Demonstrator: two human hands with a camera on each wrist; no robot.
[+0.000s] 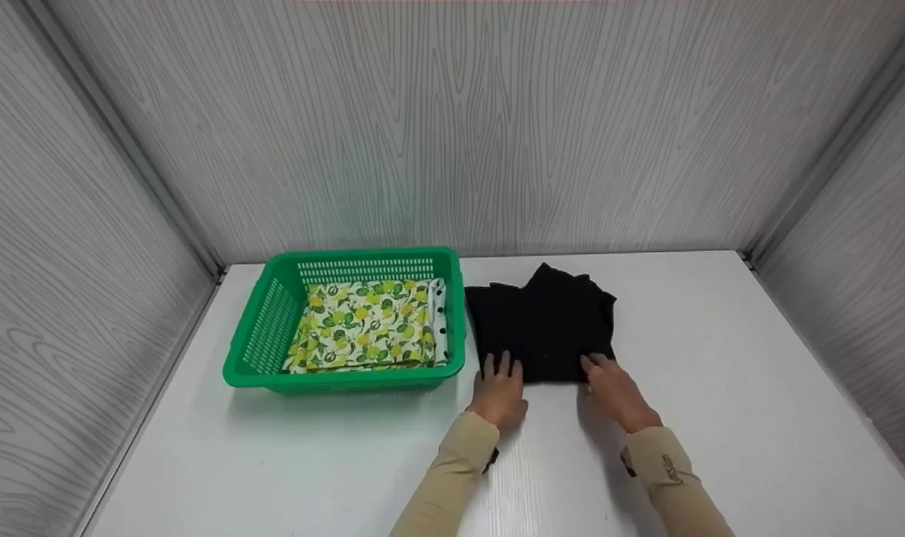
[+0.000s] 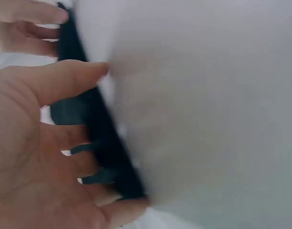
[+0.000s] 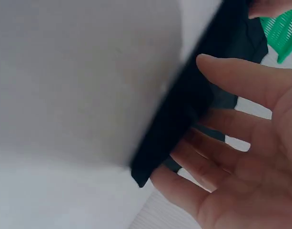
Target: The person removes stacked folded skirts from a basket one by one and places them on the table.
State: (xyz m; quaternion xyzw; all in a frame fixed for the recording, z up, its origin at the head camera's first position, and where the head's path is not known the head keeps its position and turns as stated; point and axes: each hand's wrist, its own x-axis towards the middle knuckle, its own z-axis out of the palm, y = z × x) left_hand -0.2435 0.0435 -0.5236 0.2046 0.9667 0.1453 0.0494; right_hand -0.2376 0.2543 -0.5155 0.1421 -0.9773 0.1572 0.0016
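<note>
Looks like flattening a roughly rectangular black cloth (image 1: 549,328) with loosely spread fingers (image 1: 505,365), prob calling for a fold next.

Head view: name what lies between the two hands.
In the head view, part of the black cloth and bare white table lie between the left hand and right hand.

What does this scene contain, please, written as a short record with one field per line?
Left hand: touches the black cloth near its front left corner
Right hand: touches it near the front right corner
Black cloth: lies on the white table, right of the green basket
Green basket: holds a fruit-print cloth and a white cloth with black dots
</note>
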